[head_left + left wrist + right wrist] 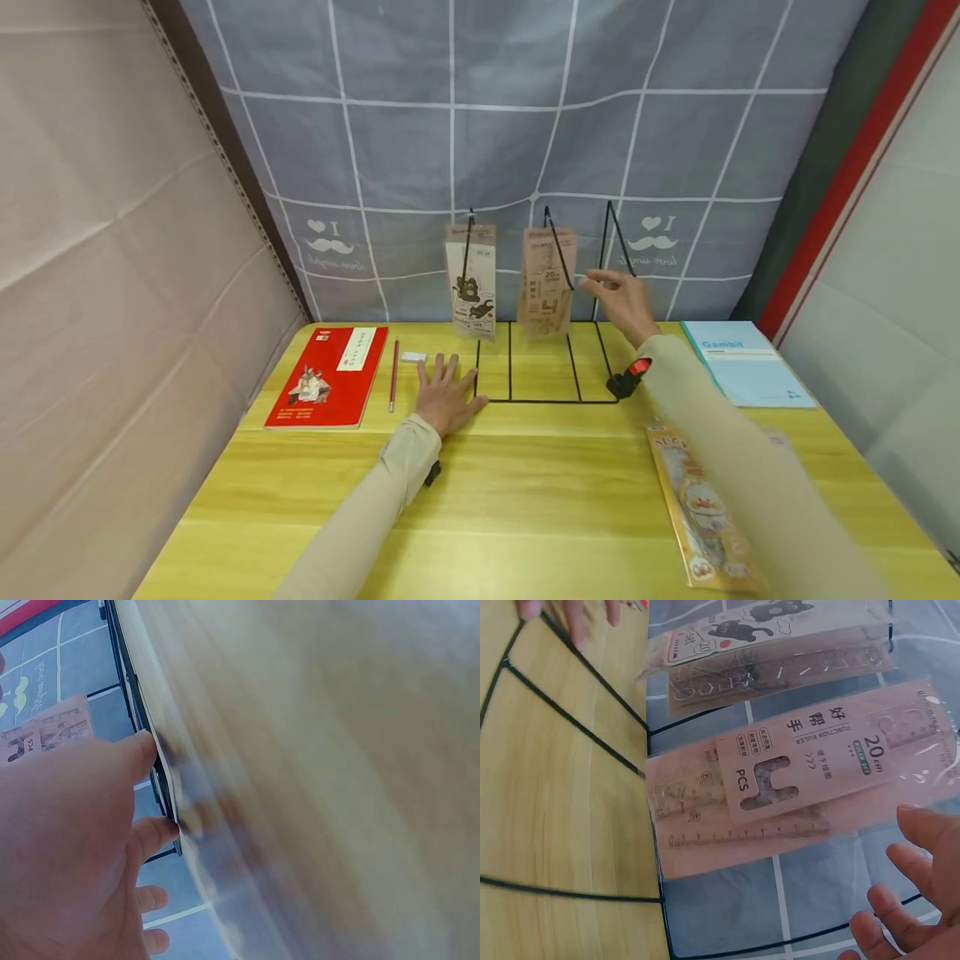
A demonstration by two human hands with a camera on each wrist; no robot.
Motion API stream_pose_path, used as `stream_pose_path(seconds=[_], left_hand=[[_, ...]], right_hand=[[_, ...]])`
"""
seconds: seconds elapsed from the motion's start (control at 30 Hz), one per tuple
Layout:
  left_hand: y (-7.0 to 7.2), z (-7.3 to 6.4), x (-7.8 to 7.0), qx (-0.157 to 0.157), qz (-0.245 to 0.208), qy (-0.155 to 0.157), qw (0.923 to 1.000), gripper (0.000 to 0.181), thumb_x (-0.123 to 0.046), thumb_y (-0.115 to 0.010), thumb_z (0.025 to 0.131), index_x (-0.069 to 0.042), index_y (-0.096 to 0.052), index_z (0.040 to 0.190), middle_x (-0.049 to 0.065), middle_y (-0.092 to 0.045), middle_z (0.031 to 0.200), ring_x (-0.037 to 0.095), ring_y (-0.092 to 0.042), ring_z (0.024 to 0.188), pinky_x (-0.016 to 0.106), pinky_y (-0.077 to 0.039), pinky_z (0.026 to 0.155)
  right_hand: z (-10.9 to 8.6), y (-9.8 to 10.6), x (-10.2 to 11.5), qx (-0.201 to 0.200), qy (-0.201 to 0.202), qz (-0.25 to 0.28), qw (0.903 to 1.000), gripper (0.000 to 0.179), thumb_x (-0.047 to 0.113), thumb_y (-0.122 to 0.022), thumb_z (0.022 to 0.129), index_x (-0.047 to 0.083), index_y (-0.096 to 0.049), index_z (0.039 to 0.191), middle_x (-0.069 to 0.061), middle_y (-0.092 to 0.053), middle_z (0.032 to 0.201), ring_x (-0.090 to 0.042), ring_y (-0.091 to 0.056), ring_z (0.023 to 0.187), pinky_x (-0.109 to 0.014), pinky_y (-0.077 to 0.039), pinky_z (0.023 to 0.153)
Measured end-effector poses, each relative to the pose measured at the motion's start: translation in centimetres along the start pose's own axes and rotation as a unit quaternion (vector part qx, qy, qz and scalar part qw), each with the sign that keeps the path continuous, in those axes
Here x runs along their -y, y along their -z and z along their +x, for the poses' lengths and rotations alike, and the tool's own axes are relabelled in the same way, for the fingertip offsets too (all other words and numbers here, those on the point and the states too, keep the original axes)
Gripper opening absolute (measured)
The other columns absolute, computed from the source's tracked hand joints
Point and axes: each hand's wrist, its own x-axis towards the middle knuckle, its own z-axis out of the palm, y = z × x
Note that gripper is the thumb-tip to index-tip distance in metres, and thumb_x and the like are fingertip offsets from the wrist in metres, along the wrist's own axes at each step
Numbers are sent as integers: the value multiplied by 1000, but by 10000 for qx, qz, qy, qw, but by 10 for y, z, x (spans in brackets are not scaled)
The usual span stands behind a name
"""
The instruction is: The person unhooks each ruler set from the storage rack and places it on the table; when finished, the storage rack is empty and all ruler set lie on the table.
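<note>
Hovering beside the pink ruler packet (540, 283), the right hand (622, 302) is holding nothing, its fingers extending loosely toward the packet's edge. That packet is hanging just left of its fingertips, from the middle prong of the black wire rack (551, 402); another prong (622, 237) is rising just behind this hand. Farther left, the cat-printed packet (483, 267) is hanging from its own prong, beyond the left hand (448, 398). Palm down, the left hand is spreading its fingers, grasping nothing, and is touching the rack's base at its near left corner. Just ahead of those fingers an eraser (413, 357) is lying; to their left a pencil (393, 379) is resting, then a red book (326, 379). Right of the right hand, a pale blue notebook (750, 367) is lying on the table (525, 483); nearer, an orange packet (697, 500) is resting partly hidden below the right sleeve (735, 450).
</note>
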Motion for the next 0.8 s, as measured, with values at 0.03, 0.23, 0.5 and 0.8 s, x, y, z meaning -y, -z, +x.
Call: stream_pose_path(seconds=[0.03, 0.23, 0.5, 0.8], left_hand=[[0, 0, 0, 6, 9, 7, 10000, 67, -66, -40, 104, -31, -40, 161, 13, -23, 173, 41, -13, 161, 71, -5, 126], [0, 1, -2, 38, 49, -5, 10000, 67, -66, -40, 104, -31, -38, 161, 12, -22, 173, 41, -12, 161, 71, -5, 127], [-1, 2, -6, -96, 6, -60, 9999, 67, -66, -40, 104, -31, -41, 160, 12, -22, 173, 41, -14, 161, 71, -5, 127], [-6, 4, 2, -44, 31, -6, 10000, 68, -67, -39, 104, -31, -39, 161, 14, -21, 173, 42, -13, 161, 72, -5, 126]], right_hand=[[3, -2, 2, 31, -21, 30, 10000, 51, 40, -64, 103, 8, -63, 143, -20, -57, 151, -42, -57, 134, -61, -48, 108], [15, -13, 9, 156, -385, 182, 9990, 50, 36, -61, 105, 8, -60, 146, -19, -55, 153, -39, -56, 138, -57, -49, 110], [14, -10, 10, 72, -340, 152, 9993, 39, 30, -61, 106, 4, -68, 133, -22, -64, 140, -39, -60, 126, -54, -51, 100], [0, -4, 14, 368, -221, -85, 9990, 43, 39, -61, 104, 8, -70, 132, -16, -65, 142, -36, -57, 135, -57, -47, 112]])
